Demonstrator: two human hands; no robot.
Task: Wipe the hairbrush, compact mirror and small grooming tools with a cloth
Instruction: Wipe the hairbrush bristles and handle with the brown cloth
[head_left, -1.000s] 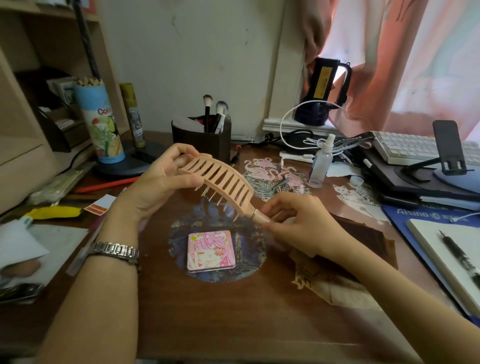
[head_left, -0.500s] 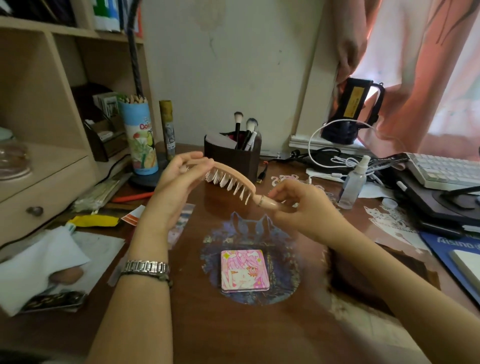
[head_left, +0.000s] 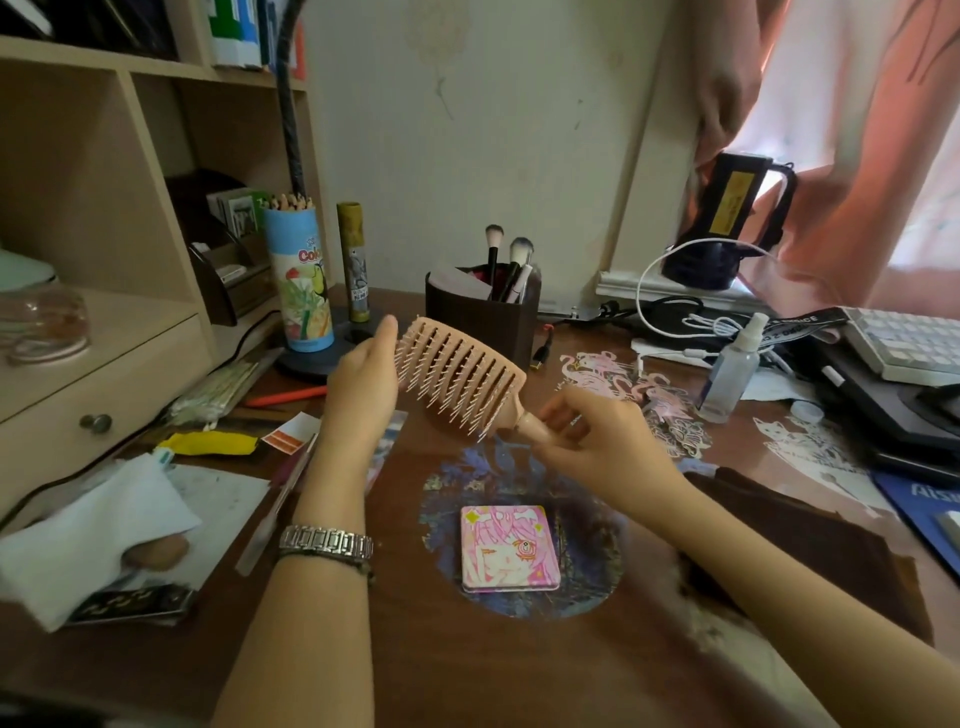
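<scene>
Since half a second ago the hairbrush (head_left: 460, 376) has rolled so its bristles face the camera. It hangs above the desk (head_left: 415, 649), the left hand (head_left: 363, 387) gripping its head end, the right hand (head_left: 597, 436) pinching the handle. No wiping shows: neither hand holds a cloth, and a brown cloth (head_left: 810, 540) lies under the right forearm. The pink compact mirror (head_left: 509, 548) lies closed just below. The pencil tube (head_left: 301, 280) reads "Col…".
</scene>
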